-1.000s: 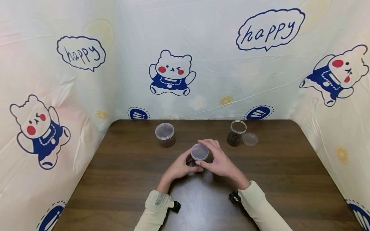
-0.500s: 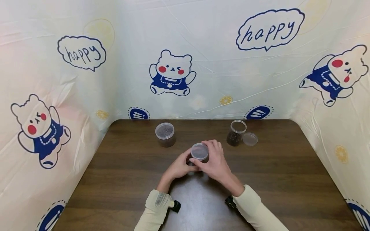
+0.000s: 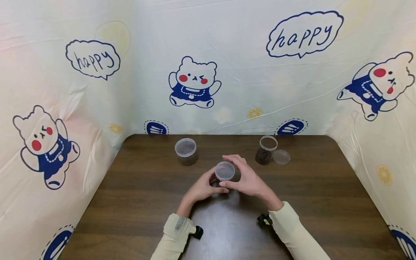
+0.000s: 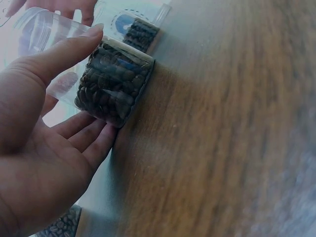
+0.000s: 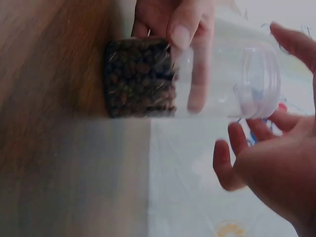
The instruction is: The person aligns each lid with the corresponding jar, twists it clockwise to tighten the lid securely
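In my head view, the left hand (image 3: 201, 186) and the right hand (image 3: 245, 179) hide most of the held jar (image 3: 224, 171) below its top. On the left wrist feed, another jar (image 4: 63, 225), lower than the held jar, is cut by the bottom edge. On the right one, the right hand, beside the held jar's rim, runs off-frame; past the held jar's base the table (image 5: 49, 94) is blurred (mush, from where I sit).

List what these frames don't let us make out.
Head: body of the held jar, mostly hidden by its lid and the left hand.
Left wrist: most of the right hand, cut off by the top edge.
Left wrist: the lower-left jar, cut off by the bottom edge.
Right wrist: table grain, blurred.
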Tool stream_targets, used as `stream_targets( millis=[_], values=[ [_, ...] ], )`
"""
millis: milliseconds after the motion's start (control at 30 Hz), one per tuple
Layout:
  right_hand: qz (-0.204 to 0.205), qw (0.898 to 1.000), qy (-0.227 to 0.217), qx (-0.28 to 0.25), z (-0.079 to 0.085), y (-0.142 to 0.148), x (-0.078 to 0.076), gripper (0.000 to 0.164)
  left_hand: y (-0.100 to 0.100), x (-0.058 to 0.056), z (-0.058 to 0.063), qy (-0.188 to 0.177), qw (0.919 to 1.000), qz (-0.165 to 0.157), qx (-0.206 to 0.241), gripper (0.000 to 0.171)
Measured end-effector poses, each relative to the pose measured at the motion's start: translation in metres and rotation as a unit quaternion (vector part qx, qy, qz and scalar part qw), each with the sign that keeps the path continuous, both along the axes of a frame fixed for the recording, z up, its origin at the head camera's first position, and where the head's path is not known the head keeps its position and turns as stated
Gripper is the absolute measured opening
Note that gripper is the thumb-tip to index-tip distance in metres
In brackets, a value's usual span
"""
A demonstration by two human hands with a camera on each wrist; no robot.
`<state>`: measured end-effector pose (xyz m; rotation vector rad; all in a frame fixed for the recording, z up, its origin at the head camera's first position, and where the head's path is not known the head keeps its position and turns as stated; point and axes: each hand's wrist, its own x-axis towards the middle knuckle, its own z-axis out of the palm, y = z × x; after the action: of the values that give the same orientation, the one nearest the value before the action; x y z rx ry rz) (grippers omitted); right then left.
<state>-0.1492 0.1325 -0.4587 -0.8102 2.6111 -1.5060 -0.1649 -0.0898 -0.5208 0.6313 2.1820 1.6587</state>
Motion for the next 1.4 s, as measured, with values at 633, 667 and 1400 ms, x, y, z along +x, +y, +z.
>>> stream_targets(
  millis=[633, 667, 1400],
  values=[
    [-0.134, 0.986, 0.083, 0.047, -0.009, -0.026, 0.012, 0.07, -0.003, 0.0, 0.0, 0.019, 0.9991, 0.004, -0.036, 0.08],
    [-0.143, 0.985, 0.085, 0.053, -0.01, -0.028, 0.013, 0.07, -0.003, 0.0, 0.0, 0.02, 0.999, 0.005, -0.04, 0.08],
    [0.018, 0.999, -0.028, -0.027, -0.011, 0.009, -0.009, 0.068, -0.001, 0.002, 0.001, -0.001, 0.9999, 0.002, -0.01, 0.076]
  ],
)
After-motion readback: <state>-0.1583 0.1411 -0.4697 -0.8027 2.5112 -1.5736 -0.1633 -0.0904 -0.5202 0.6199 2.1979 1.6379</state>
